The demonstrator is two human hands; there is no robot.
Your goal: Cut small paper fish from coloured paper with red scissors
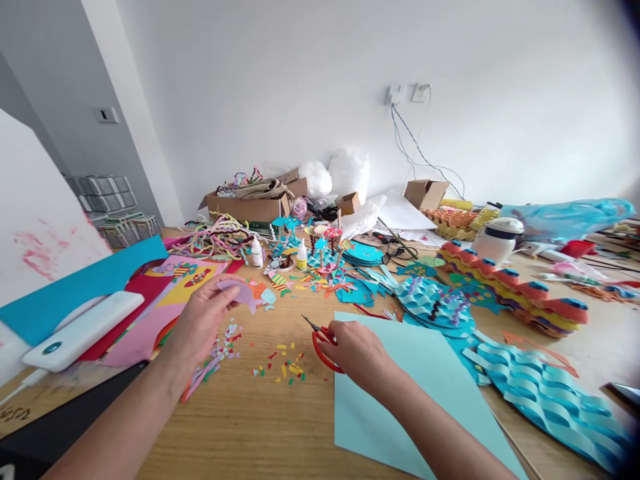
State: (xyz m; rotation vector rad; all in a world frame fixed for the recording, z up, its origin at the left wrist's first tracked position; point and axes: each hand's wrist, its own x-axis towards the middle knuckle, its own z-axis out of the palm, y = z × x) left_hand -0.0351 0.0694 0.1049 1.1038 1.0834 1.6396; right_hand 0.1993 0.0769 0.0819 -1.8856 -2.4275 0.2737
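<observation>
My left hand (207, 313) pinches a small piece of purple paper (239, 293) with a curved edge, held above the wooden table (250, 420). In my right hand (357, 350) is a pair of scissors (323, 343) with red handles, its blades pointing left and away from me, apart from the purple paper. Between and below the hands lie scattered paper scraps (287, 370) in yellow, red and green. Under my right forearm rests a light blue sheet of paper (380, 427).
Two glue bottles (302, 257) stand beyond the hands among paper fish and cutouts. To the right are blue woven paper pieces (545, 387), a painted egg carton (515, 287) and a white bottle (497, 239). At left lies a white power bank (85, 330); a cardboard box (250, 207) sits behind.
</observation>
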